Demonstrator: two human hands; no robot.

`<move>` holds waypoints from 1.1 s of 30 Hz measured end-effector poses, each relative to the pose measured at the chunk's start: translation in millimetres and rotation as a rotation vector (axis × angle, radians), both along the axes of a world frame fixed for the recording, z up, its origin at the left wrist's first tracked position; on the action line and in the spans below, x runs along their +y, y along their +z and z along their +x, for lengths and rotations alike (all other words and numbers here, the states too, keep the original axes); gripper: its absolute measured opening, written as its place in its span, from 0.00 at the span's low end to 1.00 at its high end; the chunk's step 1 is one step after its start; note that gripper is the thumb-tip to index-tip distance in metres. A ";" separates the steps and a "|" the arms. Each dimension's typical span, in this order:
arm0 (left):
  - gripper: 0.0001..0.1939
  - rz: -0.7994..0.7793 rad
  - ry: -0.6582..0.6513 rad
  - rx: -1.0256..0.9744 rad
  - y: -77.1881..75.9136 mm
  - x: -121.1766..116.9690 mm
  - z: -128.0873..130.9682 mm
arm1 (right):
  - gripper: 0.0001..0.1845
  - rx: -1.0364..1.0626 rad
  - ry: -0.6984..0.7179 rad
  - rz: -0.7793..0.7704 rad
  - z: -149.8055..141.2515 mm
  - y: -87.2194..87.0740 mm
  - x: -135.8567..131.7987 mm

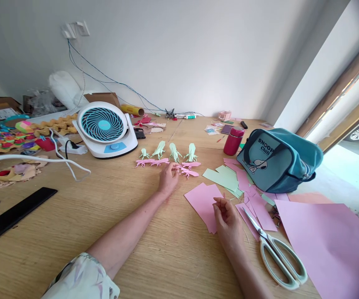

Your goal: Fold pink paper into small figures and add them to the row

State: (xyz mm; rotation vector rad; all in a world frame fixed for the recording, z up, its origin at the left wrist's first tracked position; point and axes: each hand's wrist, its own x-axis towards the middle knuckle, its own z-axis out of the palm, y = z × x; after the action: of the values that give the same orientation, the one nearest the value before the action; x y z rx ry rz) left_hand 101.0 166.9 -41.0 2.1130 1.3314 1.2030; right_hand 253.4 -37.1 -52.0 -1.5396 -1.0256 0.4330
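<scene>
My left hand [168, 179] reaches to a row of small pink folded-paper insects. Its thumb and fingertips are pinched at the head end of one pink paper insect [189, 172]; the fingers partly cover the contact. More pink paper insects [145, 162] lie to the left of the hand, and another [191, 165] just behind it. Behind them stand several pale green paper insects [173, 153]. My right hand [228, 219] hovers by the edge of some pink paper sheets [202, 203], fingers curled and pressed together; anything inside them is hidden.
Scissors [268, 241] lie right of my right hand, beside pink and green paper pieces [225, 177] and a large pink sheet [328, 245]. Farther back are a teal bag [279, 160], a red flask [233, 141] and a fan [104, 128]. A black phone-like slab [17, 214] lies left.
</scene>
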 end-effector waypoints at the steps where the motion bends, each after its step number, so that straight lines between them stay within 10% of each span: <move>1: 0.15 -0.002 -0.007 -0.004 1.7 -3.6 -0.5 | 0.14 -0.002 -0.003 0.002 0.1 -0.2 0.1; 14: 0.09 -0.043 -0.476 0.153 9.8 -157.2 -25.7 | 0.16 -0.025 -0.010 0.004 2.2 -3.4 0.1; 33: 0.19 0.199 -0.661 0.214 5.6 -166.8 -24.1 | 0.15 -0.049 -0.042 0.021 10.3 -4.1 0.5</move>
State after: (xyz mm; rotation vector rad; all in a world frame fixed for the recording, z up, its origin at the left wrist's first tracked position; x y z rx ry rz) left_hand 76.9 0.0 -35.5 2.5783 0.4978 0.8647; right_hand 263.7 -36.6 -56.1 -1.5568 -1.0303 0.3559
